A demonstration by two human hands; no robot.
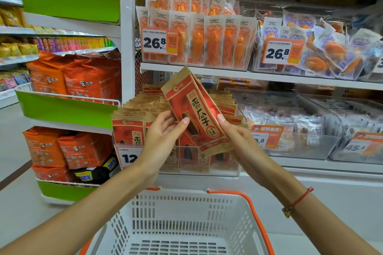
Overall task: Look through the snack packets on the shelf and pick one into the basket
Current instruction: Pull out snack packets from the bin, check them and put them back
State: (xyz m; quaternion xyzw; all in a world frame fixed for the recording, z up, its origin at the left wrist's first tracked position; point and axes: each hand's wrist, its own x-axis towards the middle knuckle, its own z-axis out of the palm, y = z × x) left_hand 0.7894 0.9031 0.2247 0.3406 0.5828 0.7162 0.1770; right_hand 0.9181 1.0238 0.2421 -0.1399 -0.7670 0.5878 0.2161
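The snack packet (196,109) looks like matt brown kraft paper with a smoother red printed panel. The basket (182,219) is white perforated plastic, its handle (257,217) glossy orange plastic. The shelf (269,76) looks like smooth white-painted metal. The bins (300,147) are clear glossy plastic. The orange pouches (213,41) have shiny transparent film.

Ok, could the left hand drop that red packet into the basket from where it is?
Probably yes. The left hand grips the red packet alongside the right hand, and the white basket sits open directly below, with nothing between them.
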